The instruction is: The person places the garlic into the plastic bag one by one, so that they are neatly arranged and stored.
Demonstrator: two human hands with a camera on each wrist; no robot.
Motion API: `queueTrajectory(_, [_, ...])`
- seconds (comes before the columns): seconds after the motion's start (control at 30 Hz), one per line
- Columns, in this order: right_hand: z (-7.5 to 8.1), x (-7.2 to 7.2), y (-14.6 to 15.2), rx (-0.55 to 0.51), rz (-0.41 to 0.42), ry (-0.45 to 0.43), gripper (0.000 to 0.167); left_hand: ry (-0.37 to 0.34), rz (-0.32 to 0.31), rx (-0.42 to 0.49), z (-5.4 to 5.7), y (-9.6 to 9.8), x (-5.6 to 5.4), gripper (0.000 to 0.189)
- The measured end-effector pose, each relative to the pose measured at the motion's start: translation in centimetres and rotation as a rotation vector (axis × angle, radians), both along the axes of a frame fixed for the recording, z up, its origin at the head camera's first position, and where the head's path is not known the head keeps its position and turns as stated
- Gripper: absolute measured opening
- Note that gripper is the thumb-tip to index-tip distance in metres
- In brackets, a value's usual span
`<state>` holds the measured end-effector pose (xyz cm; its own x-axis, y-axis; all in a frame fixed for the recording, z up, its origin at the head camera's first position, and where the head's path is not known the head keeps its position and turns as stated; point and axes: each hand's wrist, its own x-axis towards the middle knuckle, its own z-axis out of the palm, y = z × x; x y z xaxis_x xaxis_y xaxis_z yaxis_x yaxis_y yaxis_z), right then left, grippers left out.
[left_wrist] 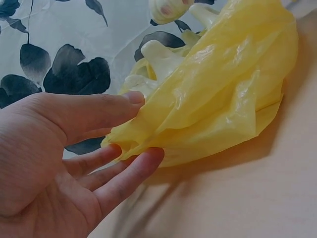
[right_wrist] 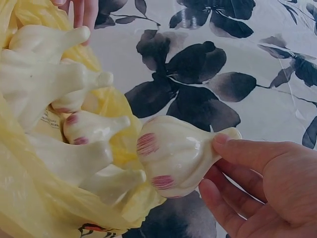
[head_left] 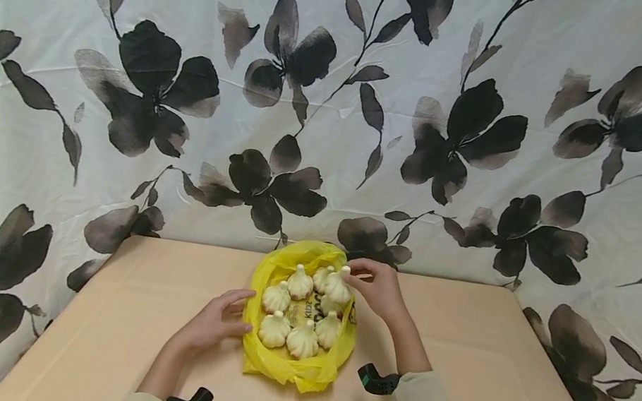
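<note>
On the table, a yellow plastic bag (head_left: 290, 376) stands with its mouth wide and rim rolled down. Inside it are several white garlic bulbs (head_left: 303, 341), glossy in the wrist views. My right hand (head_left: 380, 290) pinches one garlic bulb (right_wrist: 173, 156) by its stem between thumb and fingers, at the bag's far right rim. Pink streaks mark that bulb's sides. Against the bag's left side rests my left hand (head_left: 214, 321). In the left wrist view its thumb and fingers, fairly straight and apart, touch the yellow plastic (left_wrist: 213, 104).
The light tan table (head_left: 441, 322) extends to both sides of the bag. Behind it hangs a white cloth (head_left: 321, 129) with dark floral print. A black band device sits on each wrist. Printed lettering shows on the bag's inside bottom.
</note>
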<state>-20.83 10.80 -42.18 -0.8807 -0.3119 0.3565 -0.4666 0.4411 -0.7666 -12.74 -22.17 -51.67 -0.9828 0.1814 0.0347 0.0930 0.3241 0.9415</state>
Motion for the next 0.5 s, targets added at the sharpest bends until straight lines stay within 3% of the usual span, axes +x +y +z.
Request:
queueTrajectory(0.2, [-0.5,-0.3,-0.4,0.008,0.022,-0.006,0.022,-0.007,0.001,-0.005,-0.4,0.2,0.0,0.068])
queueTrajectory(0.5, [-1.2,-0.8,-1.6,0.006,0.065,-0.017,0.019,0.0,0.015,-0.007,-0.1,0.3,0.1,0.065])
